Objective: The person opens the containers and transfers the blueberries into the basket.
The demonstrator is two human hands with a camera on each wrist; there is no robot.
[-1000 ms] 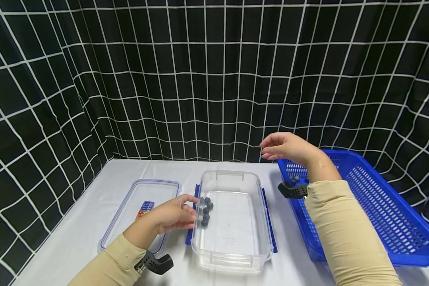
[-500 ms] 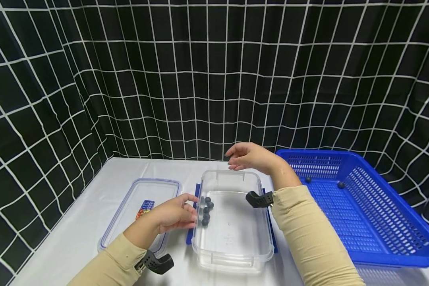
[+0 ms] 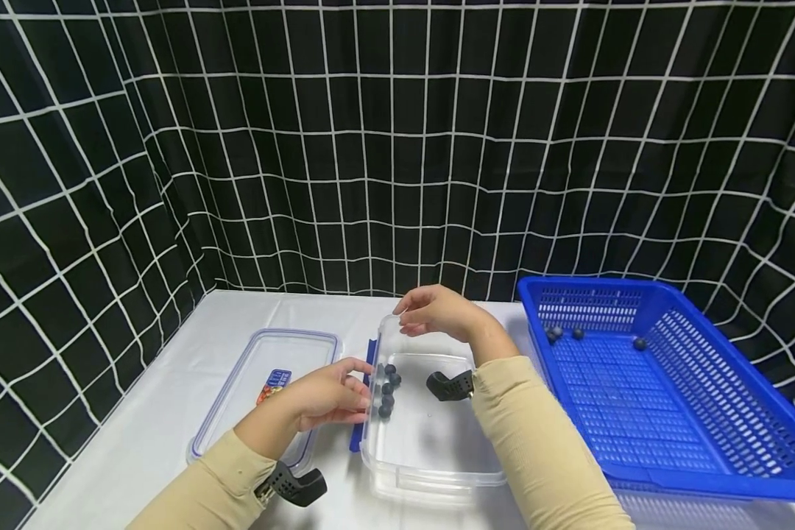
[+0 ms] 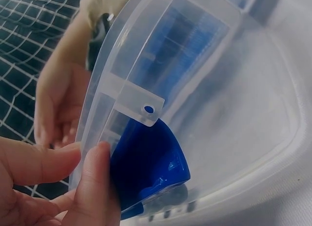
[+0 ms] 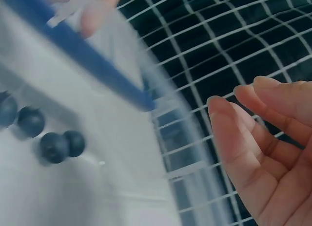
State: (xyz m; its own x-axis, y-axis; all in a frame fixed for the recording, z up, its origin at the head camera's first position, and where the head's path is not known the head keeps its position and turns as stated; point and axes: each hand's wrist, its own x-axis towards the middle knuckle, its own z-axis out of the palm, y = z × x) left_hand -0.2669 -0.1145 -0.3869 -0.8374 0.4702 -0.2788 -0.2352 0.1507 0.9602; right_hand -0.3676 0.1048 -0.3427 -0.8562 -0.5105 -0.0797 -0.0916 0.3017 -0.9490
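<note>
A clear plastic food container with blue side latches stands on the table. Several blueberries lie inside along its left wall; the right wrist view shows some of these blueberries up close. My left hand pinches the container's left rim; in the left wrist view, thumb and finger sit on either side of the wall near a blue latch. Over the container's far end hovers my right hand, fingers bent loosely. No berry shows between its thumb and fingertips in the right wrist view.
To the right, a blue perforated basket has several blueberries near its far end. The clear lid, edged in blue with a printed label, lies left of the container, partly beneath my left forearm. A black grid-lined curtain hangs behind the table.
My right hand has swept left and down from the basket to the container's far end, uncovering the berries in the basket. My left hand keeps its place on the rim.
</note>
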